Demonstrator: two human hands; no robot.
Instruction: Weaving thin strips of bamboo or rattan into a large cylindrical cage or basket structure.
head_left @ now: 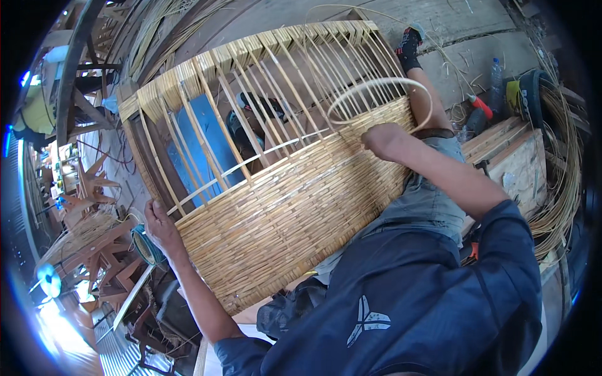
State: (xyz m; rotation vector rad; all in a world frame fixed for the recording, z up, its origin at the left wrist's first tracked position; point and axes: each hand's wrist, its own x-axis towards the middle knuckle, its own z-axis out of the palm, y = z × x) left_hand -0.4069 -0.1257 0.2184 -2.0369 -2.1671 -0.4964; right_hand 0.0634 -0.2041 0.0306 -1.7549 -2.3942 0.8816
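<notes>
Shirt: dark navy, nearest the camera, with a pale emblem on it.
Panel: woven cane panel, slanting across the person's legs; near edge close to the shirt, far edge over the floor.
Long axis: runs obliquely from the person's left to far right, the right end pointing farther from the body. The bare rods lie crosswise to it.
Completed portion: tight rows fill the near part, from left edge to right edge.
Outstanding portion: rods stand uncovered between the weave and the wrapped far rail; judged a substantial share left. A pale strip crosses them toward the left edge.
Left hand: at the panel's left edge, beside the weave's upper corner, fingers close together; cannot tell whether they clamp.
Right hand: over the weave's upper border toward the right edge, fingers curled inward; fingertips hidden, so a pinch cannot be confirmed.
Strand: pale, looped above the right hand.
Right side: a wooden box, with coiled cane just beyond.
</notes>
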